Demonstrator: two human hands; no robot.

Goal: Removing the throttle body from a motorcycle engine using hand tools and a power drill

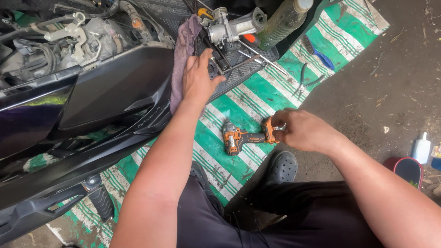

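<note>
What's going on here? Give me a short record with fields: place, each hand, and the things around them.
place: green and white striped mat on a dirt floor, beside a dark scooter body
left hand: palm down on the scooter's footboard, beside a purple rag
right hand: fingers closed on the base of an orange power driver lying on the mat
near left hand: metal engine part, loose wrenches
on mat: blue brush, pliers
also: green bottle, grey clog
</note>
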